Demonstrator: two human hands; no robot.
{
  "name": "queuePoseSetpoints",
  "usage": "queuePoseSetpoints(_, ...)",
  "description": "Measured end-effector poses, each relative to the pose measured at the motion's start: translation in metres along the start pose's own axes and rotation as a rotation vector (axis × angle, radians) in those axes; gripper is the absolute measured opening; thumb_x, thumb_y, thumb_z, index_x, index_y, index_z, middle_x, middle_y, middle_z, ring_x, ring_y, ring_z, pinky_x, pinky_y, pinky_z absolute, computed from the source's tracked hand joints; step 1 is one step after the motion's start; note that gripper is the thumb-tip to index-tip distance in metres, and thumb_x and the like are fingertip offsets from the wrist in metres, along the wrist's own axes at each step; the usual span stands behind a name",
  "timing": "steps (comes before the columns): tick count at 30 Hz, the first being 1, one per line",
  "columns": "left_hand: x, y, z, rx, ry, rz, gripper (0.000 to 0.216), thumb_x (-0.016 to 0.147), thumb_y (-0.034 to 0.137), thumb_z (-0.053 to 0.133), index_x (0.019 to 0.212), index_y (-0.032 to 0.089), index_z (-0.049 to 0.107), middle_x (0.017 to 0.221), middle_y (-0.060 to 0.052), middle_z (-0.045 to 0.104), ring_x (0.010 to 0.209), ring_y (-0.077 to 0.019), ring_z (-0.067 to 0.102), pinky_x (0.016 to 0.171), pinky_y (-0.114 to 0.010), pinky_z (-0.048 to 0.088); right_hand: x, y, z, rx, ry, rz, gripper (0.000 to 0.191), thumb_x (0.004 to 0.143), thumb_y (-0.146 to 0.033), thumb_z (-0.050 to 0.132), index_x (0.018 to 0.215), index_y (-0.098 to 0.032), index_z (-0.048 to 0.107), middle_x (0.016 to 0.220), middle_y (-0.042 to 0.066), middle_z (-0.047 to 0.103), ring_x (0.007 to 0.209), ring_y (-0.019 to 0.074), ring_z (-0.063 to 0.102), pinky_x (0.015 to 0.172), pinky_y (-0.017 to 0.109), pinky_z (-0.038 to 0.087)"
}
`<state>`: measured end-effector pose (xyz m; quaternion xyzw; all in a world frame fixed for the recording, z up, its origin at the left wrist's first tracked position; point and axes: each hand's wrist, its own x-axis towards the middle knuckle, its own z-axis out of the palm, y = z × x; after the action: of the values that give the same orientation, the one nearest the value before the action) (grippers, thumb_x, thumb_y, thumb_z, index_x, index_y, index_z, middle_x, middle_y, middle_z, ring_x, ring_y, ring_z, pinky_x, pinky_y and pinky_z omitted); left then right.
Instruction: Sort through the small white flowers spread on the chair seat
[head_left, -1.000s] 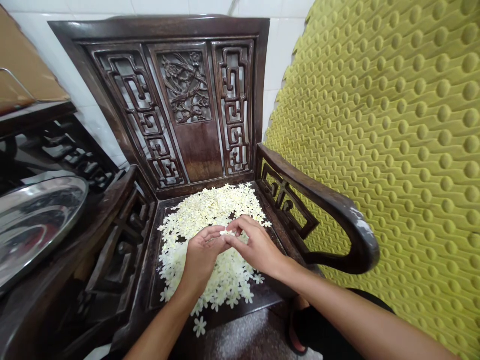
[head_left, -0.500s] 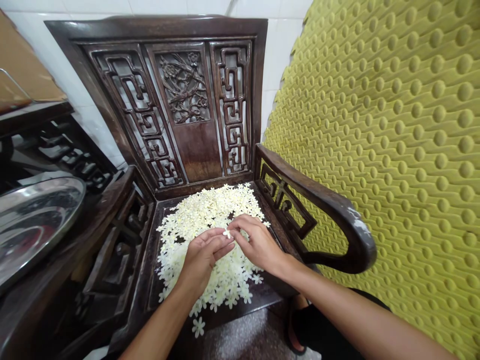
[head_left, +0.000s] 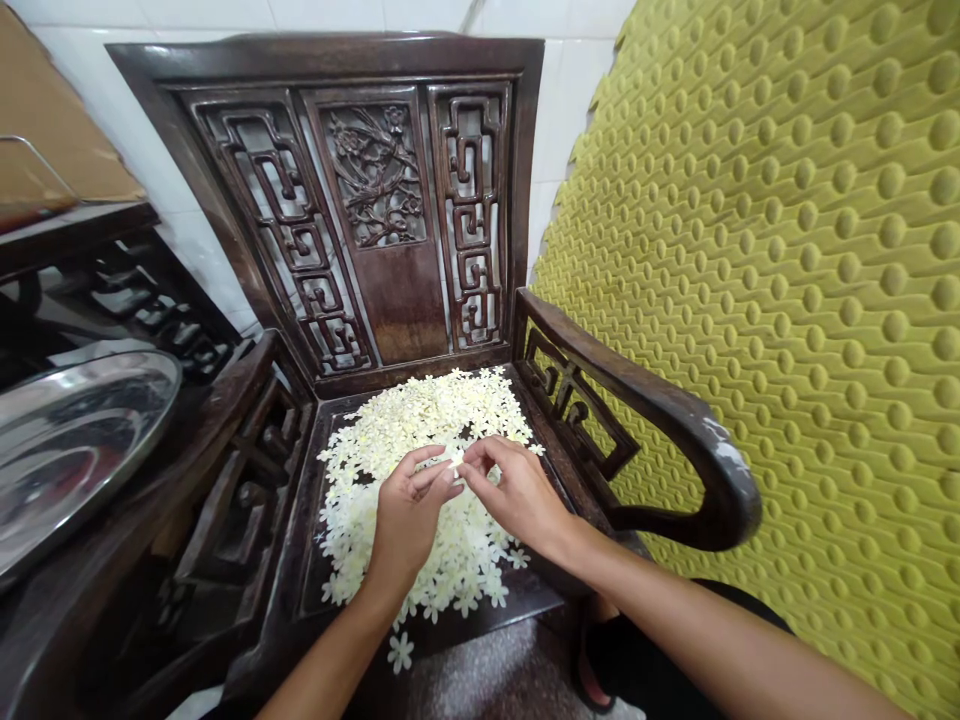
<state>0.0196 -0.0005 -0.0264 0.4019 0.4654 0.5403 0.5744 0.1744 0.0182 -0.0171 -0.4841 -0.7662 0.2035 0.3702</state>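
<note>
A small white artificial flower (head_left: 456,461) is pinched between my two hands, above the middle of a chair seat. My left hand (head_left: 414,500) grips its near side with thumb and fingers. From the right, my right hand (head_left: 510,490) closes its thumb and fingertips on the same flower; the fingers partly cover it. Below and around both hands spreads a pile of loose pale yellow-white flowers (head_left: 405,415) on the dark wooden chair (head_left: 409,300). One single flower (head_left: 400,652) lies apart at the seat's front edge.
A round metal tray (head_left: 161,400) rests at the left beside the chair's left armrest (head_left: 247,390). The right armrest (head_left: 637,390) curves forward near my right forearm. A yellow-green knobbed foam mat (head_left: 810,250) stands upright along the right side. Behind is a white tiled wall (head_left: 577,100).
The fingers of my left hand have shifted and parted slightly around the flower, which has turned a little. The whole view has moved slightly, so the chair appears farther right.
</note>
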Motion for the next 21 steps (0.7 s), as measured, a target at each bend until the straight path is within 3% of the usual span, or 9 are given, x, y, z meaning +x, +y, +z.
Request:
queuePoseSetpoints(12, -0.006, -0.007, 0.001, 0.235, -0.003, 0.107, 0.042, 0.084, 0.034, 0.067, 0.121, 0.017, 0.059, 0.105, -0.011, 0.076, 0.099, -0.0242, 0.071, 0.092, -0.038, 0.053, 0.001, 0.004, 0.003, -0.022, -0.013, 0.027, 0.007, 0.086, -0.019, 0.062, 0.079, -0.019, 0.061, 0.072, -0.002, 0.064, 0.071, 0.0149, 0.058, 0.074, 0.028, 0.040)
queuePoseSetpoints(21, 0.000, -0.001, 0.002, 0.022, 0.058, 0.006, 0.030, 0.070, 0.027, 0.079, 0.094, 0.013, 0.068, 0.093, -0.009, 0.077, 0.088, -0.0203, 0.072, 0.087, -0.035, 0.057, 0.002, 0.008, -0.001, -0.060, -0.016, -0.118, 0.013, 0.096, -0.017, 0.052, 0.090, -0.020, 0.063, 0.087, 0.001, 0.071, 0.080, 0.0164, 0.063, 0.084, 0.032, 0.037)
